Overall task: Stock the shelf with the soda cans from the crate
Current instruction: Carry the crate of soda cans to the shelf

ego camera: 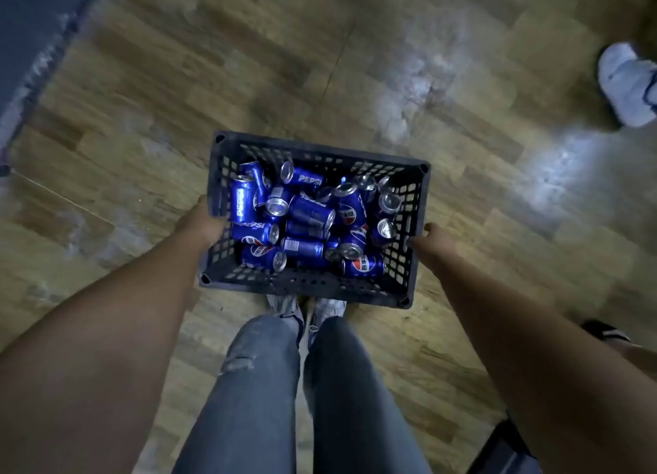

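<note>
**Wood-plank floor (142, 82) below, crate (305, 285) in 2 hands, no shelf in view**

Plank floor fills the view; the frame is soft with motion blur.

Grip: left hand (204, 223) clamps the crate's left wall, fingers curled over into the lattice. Right hand (433, 239) holds the right wall, thumb on top. Fingertips are hidden on both sides.

The crate's near edge covers the toes of the carrier's sneakers (288, 304), so I read it as lifted, in carry to the shelf.

Load: Pepsi cans (309, 212) lie inside in a loose pile, most on their sides, a few upright along the right wall.

Doing it well:
- Hold the crate level; loose cans will roll and shift the weight.
- Both grips sit about mid-wall, which looks balanced. Don't let 1 side drop.
- Short steps, since the crate hides the feet.
- Set it down close to the shelf before pulling any can.

Around: glare patches on the floor at right, possibly slick. Someone else's white shoe (625, 82) at top right and a black sandal (604, 331) at the right edge both call for a wide pass. A blue mat (32, 22) edge sits at top left.
</note>
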Motion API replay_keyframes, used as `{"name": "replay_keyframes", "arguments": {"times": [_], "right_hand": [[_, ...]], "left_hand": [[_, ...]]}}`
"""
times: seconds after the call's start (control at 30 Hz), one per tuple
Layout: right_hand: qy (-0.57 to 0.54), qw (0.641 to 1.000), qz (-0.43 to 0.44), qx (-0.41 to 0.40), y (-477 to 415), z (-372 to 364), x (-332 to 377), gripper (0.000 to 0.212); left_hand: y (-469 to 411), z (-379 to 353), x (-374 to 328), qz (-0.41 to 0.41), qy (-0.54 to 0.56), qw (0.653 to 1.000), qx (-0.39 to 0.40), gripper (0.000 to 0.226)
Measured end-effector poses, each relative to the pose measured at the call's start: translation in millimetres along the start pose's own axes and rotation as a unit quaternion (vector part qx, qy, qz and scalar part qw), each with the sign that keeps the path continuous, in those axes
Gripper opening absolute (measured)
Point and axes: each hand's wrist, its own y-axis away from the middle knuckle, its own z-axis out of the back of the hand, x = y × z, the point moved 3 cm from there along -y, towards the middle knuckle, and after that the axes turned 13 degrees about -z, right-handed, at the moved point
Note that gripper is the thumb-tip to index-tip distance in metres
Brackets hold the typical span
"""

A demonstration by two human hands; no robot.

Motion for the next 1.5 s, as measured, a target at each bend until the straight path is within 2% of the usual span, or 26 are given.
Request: {"name": "replay_keyframes", "arguments": {"times": [0.07, 0.17, 0.23, 0.3, 0.4, 0.47, 0.53, 0.6, 0.67, 0.8, 0.93, 1.0, 1.1, 1.3, 1.5], "right_hand": [[-0.012, 0.999, -0.022, -0.028, -38.0, -16.4, -4.3, 0.051], [0.003, 0.995, -0.071, -0.077, -96.2, -36.0, -15.4, 0.081], [0.004, 0.989, -0.094, -0.110, -129.0, -43.4, -22.2, 0.084], [-0.053, 0.988, -0.099, -0.102, -156.9, -48.2, -24.9, 0.066], [-0.175, 0.980, -0.087, -0.040, -184.0, -59.1, -25.6, 0.031], [-0.204, 0.973, -0.098, -0.043, -195.9, -59.9, -29.4, 0.022], [-0.220, 0.967, -0.128, -0.031, -208.5, -61.0, -36.1, 0.020], [-0.225, 0.963, -0.150, 0.010, -211.4, -62.4, -36.4, 0.019], [-0.237, 0.957, -0.154, 0.065, -208.0, -63.5, -28.0, 0.016], [-0.190, 0.954, -0.149, 0.179, -200.4, -60.2, -20.8, 0.045], [-0.221, 0.951, -0.124, 0.176, -203.5, -61.5, -31.0, 0.031], [-0.238, 0.954, -0.116, 0.144, -205.6, -62.7, -33.5, 0.031], [-0.240, 0.951, -0.111, 0.160, -201.8, -65.9, -31.0, 0.036], [-0.246, 0.951, -0.113, 0.151, -211.9, -69.3, -33.0, 0.037], [-0.229, 0.944, -0.132, 0.197, -203.8, -68.1, -29.0, 0.031]], "left_hand": [[-27.7, -11.9, 9.4, 0.006, 0.020, 0.999, -0.041, 0.063], [-73.9, -29.6, 31.2, 0.037, -0.002, 0.994, -0.098, 0.068], [-95.2, -39.5, 42.2, 0.056, 0.007, 0.992, -0.113, 0.068], [-111.7, -47.6, 50.7, 0.062, 0.068, 0.987, -0.135, 0.058], [-138.7, -50.6, 71.9, 0.069, 0.164, 0.969, -0.169, 0.045], [-149.5, -46.8, 84.3, 0.085, 0.216, 0.961, -0.150, 0.040], [-156.6, -44.1, 91.8, 0.100, 0.256, 0.955, -0.111, 0.033], [-158.6, -44.1, 90.8, 0.105, 0.275, 0.955, -0.041, 0.025], [-158.4, -44.9, 84.4, 0.118, 0.274, 0.954, 0.021, 0.028], [-159.4, -43.6, 80.4, 0.130, 0.282, 0.947, 0.080, 0.030], [-162.3, -48.4, 88.0, 0.131, 0.287, 0.945, 0.087, 0.025], [-161.5, -50.5, 91.5, 0.134, 0.290, 0.945, 0.061, 0.025], [-160.8, -50.5, 94.5, 0.129, 0.304, 0.943, 0.029, 0.032], [-166.2, -53.2, 97.6, 0.112, 0.327, 0.937, 0.049, 0.040], [-163.5, -51.1, 95.3, 0.106, 0.327, 0.935, 0.093, 0.026]]}}
